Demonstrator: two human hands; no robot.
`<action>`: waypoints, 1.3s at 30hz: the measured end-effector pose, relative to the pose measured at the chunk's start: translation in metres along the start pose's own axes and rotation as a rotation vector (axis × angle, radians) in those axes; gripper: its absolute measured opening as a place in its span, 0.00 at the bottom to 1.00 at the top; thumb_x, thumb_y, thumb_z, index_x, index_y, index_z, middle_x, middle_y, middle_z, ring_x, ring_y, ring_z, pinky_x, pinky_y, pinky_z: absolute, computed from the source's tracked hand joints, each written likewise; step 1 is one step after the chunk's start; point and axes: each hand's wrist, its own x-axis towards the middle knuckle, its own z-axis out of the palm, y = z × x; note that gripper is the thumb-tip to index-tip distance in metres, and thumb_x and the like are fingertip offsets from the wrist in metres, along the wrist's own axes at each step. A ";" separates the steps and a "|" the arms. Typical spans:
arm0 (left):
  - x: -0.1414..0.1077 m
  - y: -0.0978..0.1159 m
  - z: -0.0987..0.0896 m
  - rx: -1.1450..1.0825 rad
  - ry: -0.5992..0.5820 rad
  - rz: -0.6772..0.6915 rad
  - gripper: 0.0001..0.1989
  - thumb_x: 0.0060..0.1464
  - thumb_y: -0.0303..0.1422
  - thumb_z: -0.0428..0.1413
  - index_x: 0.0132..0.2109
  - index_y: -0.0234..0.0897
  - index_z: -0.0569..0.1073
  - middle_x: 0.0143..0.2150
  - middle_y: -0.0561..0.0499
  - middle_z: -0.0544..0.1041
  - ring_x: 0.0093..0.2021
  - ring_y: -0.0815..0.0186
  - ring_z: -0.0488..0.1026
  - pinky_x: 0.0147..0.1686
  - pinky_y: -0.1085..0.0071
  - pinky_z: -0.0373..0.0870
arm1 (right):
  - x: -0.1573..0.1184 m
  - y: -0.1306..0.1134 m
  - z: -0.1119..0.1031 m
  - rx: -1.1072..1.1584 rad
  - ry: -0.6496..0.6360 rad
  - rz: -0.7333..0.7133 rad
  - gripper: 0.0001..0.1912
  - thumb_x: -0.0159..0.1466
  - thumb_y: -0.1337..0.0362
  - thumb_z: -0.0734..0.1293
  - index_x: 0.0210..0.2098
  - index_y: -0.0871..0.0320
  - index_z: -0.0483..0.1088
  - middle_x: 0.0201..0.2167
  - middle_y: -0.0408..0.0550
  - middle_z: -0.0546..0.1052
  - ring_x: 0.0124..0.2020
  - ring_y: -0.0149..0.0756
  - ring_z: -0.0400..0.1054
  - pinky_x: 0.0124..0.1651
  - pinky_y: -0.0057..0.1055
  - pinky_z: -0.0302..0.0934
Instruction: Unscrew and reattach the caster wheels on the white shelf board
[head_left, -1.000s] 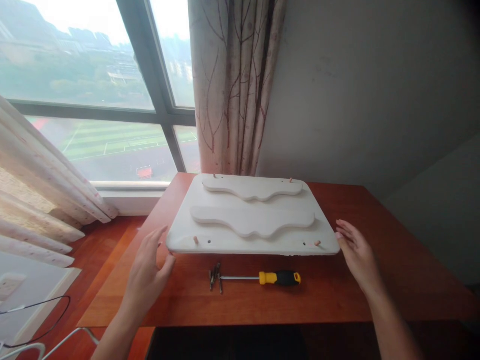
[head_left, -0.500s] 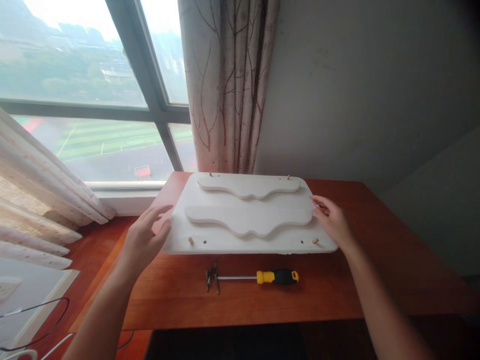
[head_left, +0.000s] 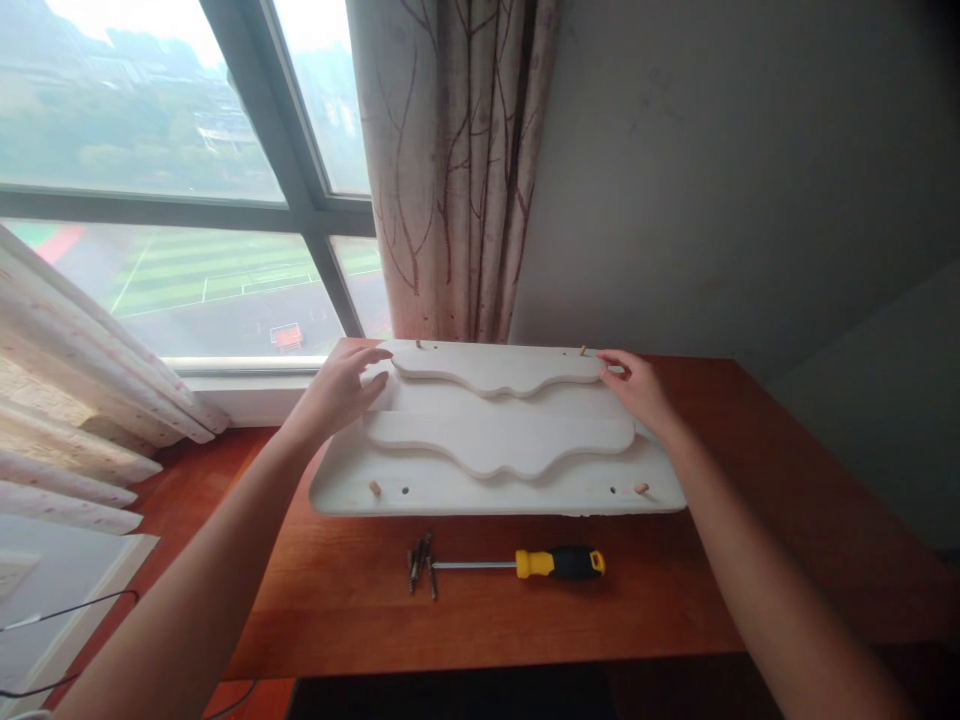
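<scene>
Now gets strip (head_left: 495,368) by table's (head_left: 480,625) far edge within grasp, with left hand (head_left: 341,388) apart from right hand (head_left: 637,388); can't tell grip.

Tabletop (head_left: 780,500): reddish wood, smooth, satin, taking a soft sheen from where I stand. Board (head_left: 450,492): white, painted-looking, smooth, low gloss. Near scalloped rail (head_left: 495,435) and far scalloped rail (head_left: 502,366): same white, flatter, almost matt. Dowels (head_left: 375,489): bare, pale wood. Screwdriver (head_left: 562,564): bright metal shank, yellow-and-black handle, apparently plastic. Screws (head_left: 420,562): dull, dark metal. Curtain (head_left: 450,180): printed cloth, soft folds. Wall (head_left: 712,200): matt, lightly scuffed.
</scene>
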 end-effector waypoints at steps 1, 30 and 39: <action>0.003 0.000 0.002 -0.007 0.012 0.016 0.20 0.59 0.40 0.52 0.54 0.35 0.76 0.53 0.41 0.76 0.48 0.55 0.74 0.50 0.58 0.72 | 0.001 0.000 0.001 -0.007 0.007 -0.006 0.19 0.61 0.53 0.66 0.47 0.56 0.77 0.47 0.54 0.80 0.48 0.45 0.74 0.50 0.42 0.70; 0.027 -0.011 0.003 0.146 -0.007 0.204 0.19 0.57 0.52 0.59 0.39 0.41 0.80 0.42 0.48 0.82 0.35 0.57 0.80 0.31 0.69 0.67 | 0.018 0.028 -0.012 -0.348 -0.140 -0.486 0.14 0.64 0.54 0.70 0.46 0.51 0.78 0.47 0.49 0.79 0.48 0.44 0.74 0.52 0.43 0.69; 0.034 -0.008 0.013 0.418 -0.041 0.200 0.21 0.59 0.48 0.58 0.52 0.38 0.78 0.45 0.42 0.82 0.40 0.47 0.80 0.41 0.59 0.71 | 0.026 0.028 -0.010 -0.298 -0.153 -0.410 0.15 0.68 0.54 0.64 0.49 0.51 0.76 0.47 0.49 0.80 0.45 0.43 0.76 0.49 0.41 0.70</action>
